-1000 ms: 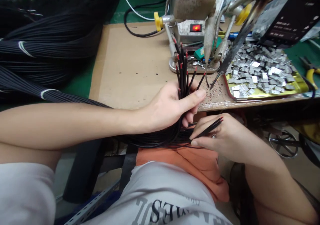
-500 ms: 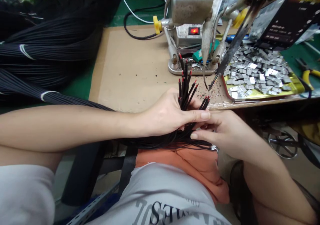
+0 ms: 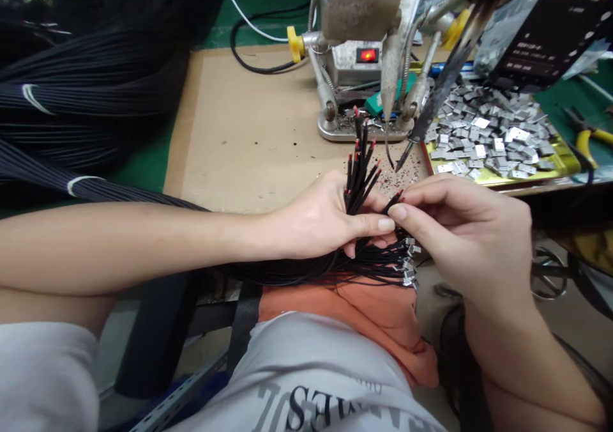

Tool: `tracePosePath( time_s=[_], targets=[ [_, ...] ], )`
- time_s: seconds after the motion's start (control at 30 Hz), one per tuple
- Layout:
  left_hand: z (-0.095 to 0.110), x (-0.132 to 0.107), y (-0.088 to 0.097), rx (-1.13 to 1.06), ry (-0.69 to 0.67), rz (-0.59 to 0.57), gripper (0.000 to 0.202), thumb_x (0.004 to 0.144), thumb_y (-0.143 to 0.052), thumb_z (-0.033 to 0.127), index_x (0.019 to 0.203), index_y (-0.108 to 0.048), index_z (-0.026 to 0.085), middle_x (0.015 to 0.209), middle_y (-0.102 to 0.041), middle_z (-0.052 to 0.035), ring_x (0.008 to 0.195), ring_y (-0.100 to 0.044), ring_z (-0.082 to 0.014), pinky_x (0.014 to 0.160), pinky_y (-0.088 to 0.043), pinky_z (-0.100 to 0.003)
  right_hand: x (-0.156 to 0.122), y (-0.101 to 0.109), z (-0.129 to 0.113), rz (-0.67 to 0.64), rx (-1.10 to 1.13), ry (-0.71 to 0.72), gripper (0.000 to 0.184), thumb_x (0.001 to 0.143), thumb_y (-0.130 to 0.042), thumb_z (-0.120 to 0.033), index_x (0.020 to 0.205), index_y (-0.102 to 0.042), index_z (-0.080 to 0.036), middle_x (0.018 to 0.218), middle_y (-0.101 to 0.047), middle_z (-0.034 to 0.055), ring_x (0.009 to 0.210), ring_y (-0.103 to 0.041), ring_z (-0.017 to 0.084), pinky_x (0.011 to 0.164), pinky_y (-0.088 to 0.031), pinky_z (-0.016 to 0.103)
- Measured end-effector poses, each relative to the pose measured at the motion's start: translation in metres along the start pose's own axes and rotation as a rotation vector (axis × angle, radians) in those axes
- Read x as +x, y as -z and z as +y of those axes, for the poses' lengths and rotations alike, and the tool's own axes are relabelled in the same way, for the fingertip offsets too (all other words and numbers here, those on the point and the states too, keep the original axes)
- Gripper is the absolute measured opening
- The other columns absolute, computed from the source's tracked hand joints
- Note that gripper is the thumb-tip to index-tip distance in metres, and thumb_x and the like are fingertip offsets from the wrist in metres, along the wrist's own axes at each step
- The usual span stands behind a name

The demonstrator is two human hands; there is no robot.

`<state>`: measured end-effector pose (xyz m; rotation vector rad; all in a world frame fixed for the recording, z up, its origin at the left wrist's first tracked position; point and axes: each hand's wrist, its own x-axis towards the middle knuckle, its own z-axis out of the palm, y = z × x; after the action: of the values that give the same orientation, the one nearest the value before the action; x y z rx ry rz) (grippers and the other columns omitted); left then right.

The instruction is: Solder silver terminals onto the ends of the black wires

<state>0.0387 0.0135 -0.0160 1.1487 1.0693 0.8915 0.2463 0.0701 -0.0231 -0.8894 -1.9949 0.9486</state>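
Red-tipped wires point(image 3: 363, 170) fan toward a benchtop machine point(image 3: 359, 4).

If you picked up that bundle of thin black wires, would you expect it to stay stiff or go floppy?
The bundle of thin black wires will probably be floppy: below the left hand, its lengths sag and curve. The short ends with red tips seem springier, as they fan out unsupported. The small metal terminals may well snag on one another.

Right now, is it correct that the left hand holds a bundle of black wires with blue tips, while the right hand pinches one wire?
The tips are red, not blue, as the head view shows: the left hand holds a bundle of black wires with red tips, while the right hand pinches one wire.
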Motion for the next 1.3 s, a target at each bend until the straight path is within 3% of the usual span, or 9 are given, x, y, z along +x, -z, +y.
tracePosePath(
  time_s=[0.23, 0.4, 0.6, 0.73, 0.93, 1.07, 1.2, 1.3],
  targets=[
    [0.007, 0.000, 0.001, 0.062, 0.010, 0.093, 0.023, 0.096, -0.086, 0.026, 0.079, -0.077, 0.013, 0.074, -0.077, -0.0019, 0.047, -0.055, -0.0043, 0.043, -0.043, -0.013, 0.000, 0.004, -0.001, 0.021, 0.005, -0.019, 0.009, 0.095, -0.088, -0.020, 0.090, -0.088, -0.028, 0.092, -0.085, 0.0022, 0.082, -0.078, 0.018, 0.071, -0.065, 0.030],
    [0.004, -0.001, 0.001, 0.015, 0.015, 0.141, 0.014, 0.089, -0.091, 0.019, 0.084, -0.079, 0.013, 0.069, -0.075, 0.0008, 0.049, -0.057, -0.0053, 0.043, -0.044, -0.013, 0.004, 0.012, 0.001, 0.024, 0.017, -0.096, 0.009, 0.089, -0.093, -0.020, 0.088, -0.090, -0.028, 0.086, -0.085, -0.0006, 0.073, -0.075, 0.014, 0.064, -0.059, 0.025],
    [0.003, 0.000, 0.001, -0.009, -0.022, 0.121, 0.009, 0.090, -0.087, 0.013, 0.082, -0.081, 0.013, 0.065, -0.074, 0.0021, 0.052, -0.060, -0.0052, 0.047, -0.047, -0.012, 0.010, 0.014, 0.010, -0.115, 0.336, -0.191, 0.017, 0.078, -0.101, -0.018, 0.079, -0.088, -0.027, 0.081, -0.082, -0.0008, 0.073, -0.075, 0.015, 0.065, -0.062, 0.026],
    [0.001, 0.000, 0.002, 0.029, -0.046, 0.085, 0.012, 0.087, -0.088, 0.014, 0.077, -0.081, 0.014, 0.065, -0.074, 0.0017, 0.057, -0.063, -0.0070, 0.053, -0.052, -0.014, 0.007, 0.004, 0.012, -0.128, 0.470, -0.162, 0.020, 0.081, -0.102, -0.022, 0.077, -0.083, -0.027, 0.081, -0.078, -0.0008, 0.076, -0.074, 0.017, 0.069, -0.062, 0.031],
    [0.002, 0.000, 0.003, 0.076, -0.025, 0.158, 0.012, 0.087, -0.089, 0.020, 0.080, -0.082, 0.015, 0.067, -0.075, 0.0008, 0.057, -0.063, -0.0082, 0.052, -0.048, -0.016, 0.007, 0.013, 0.003, -0.070, 0.168, -0.124, 0.016, 0.085, -0.099, -0.024, 0.079, -0.084, -0.027, 0.082, -0.079, 0.0010, 0.075, -0.072, 0.018, 0.065, -0.057, 0.030],
    [0.004, 0.000, 0.005, 0.037, -0.019, 0.165, 0.015, 0.081, -0.096, 0.018, 0.079, -0.082, 0.015, 0.066, -0.074, 0.0017, 0.056, -0.060, -0.0074, 0.051, -0.047, -0.016, 0.010, 0.018, 0.006, -0.121, 0.232, -0.153, 0.015, 0.084, -0.098, -0.022, 0.079, -0.085, -0.027, 0.081, -0.079, 0.0006, 0.074, -0.071, 0.017, 0.065, -0.058, 0.030],
    [0.004, 0.001, 0.004, -0.043, -0.007, 0.114, 0.019, 0.076, -0.101, 0.016, 0.077, -0.082, 0.014, 0.065, -0.074, 0.0023, 0.058, -0.063, -0.0079, 0.053, -0.049, -0.015, 0.005, 0.004, 0.013, -0.098, 0.431, -0.111, 0.018, 0.085, -0.096, -0.017, 0.079, -0.082, -0.028, 0.082, -0.076, -0.0010, 0.078, -0.071, 0.018, 0.071, -0.059, 0.032],
    [0.003, 0.001, 0.002, -0.075, 0.025, 0.102, 0.023, 0.074, -0.103, 0.018, 0.073, -0.080, 0.015, 0.063, -0.072, 0.0026, 0.059, -0.064, -0.0086, 0.054, -0.050, -0.016, 0.000, -0.008, 0.011, -0.032, 0.375, -0.032, 0.017, 0.088, -0.094, -0.020, 0.080, -0.082, -0.029, 0.083, -0.077, 0.0001, 0.080, -0.071, 0.019, 0.073, -0.059, 0.035]
  ],
)
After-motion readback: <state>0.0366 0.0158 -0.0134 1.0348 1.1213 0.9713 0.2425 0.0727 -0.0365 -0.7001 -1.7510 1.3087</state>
